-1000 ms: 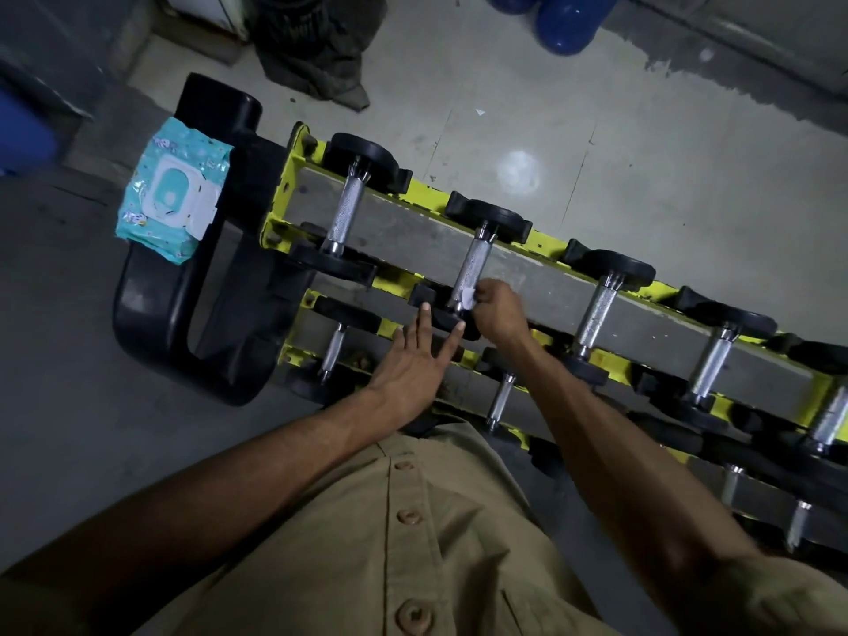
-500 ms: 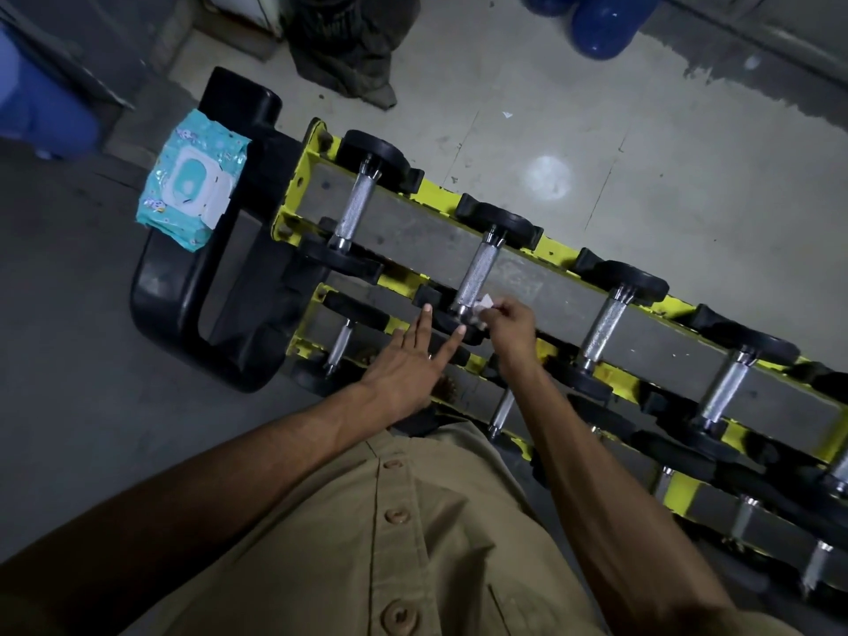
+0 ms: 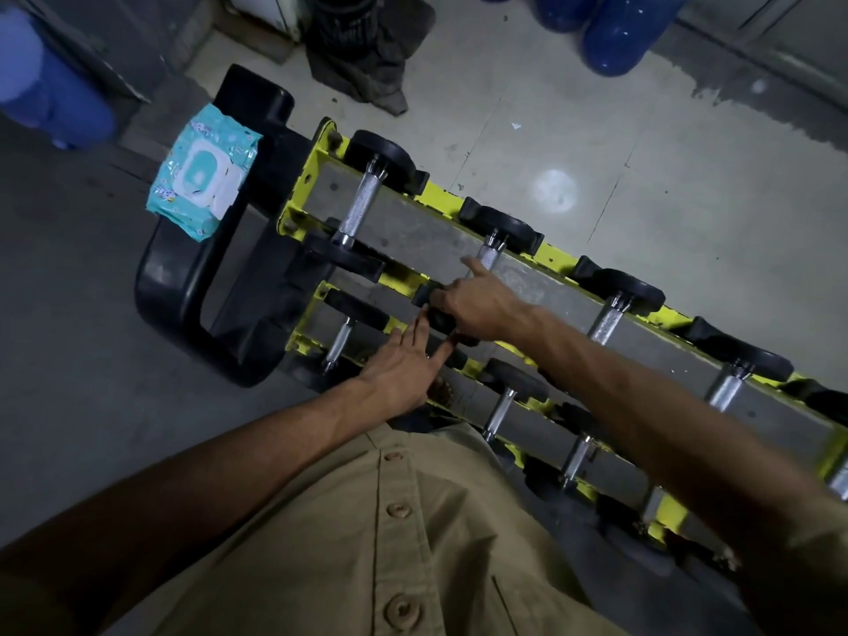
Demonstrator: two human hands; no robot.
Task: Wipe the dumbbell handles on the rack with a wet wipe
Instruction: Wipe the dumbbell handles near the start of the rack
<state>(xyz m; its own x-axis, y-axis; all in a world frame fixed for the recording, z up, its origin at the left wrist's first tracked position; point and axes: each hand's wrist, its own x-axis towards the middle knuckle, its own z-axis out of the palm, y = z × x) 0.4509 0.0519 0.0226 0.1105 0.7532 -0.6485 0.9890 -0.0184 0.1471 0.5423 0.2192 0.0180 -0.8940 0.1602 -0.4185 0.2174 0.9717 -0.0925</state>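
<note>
Left hand [image 3: 404, 367] is lying flat on the lower tier of the rack [image 3: 316, 176], fingers straight, holding nothing, just bracing. Its fingertips are ending right beside the near head of the dumbbell I'm working on.

Right hand [image 3: 479, 307] is wrapping over the second handle [image 3: 487, 257] on the top row. Fingers are curling round the near part of it and the index finger is running straight along it toward the far head. The wet wipe isn't showing. I'm assuming it's under my palm, but I can't tell from here.

Step, as I'm reading it: mid-stroke on this handle, one in from the left end. Only the far knurled end is showing bare.

Orientation: the handle's long axis is running crosswise to the rack, near head on the front rail, far head on the back rail, pointing away from me and a little right. The rack itself is running diagonally, far-left to near-right.

Next move is calling for a slide along that axis with some twist to cover the full circumference, then a shift right to the third handle [image 3: 605, 321]. First handle [image 3: 360, 208] is sitting to the left.

Further out, the wipe pack [image 3: 202, 172] is lying on the black end frame [image 3: 183, 286], flap closed, well apart from both hands.
</note>
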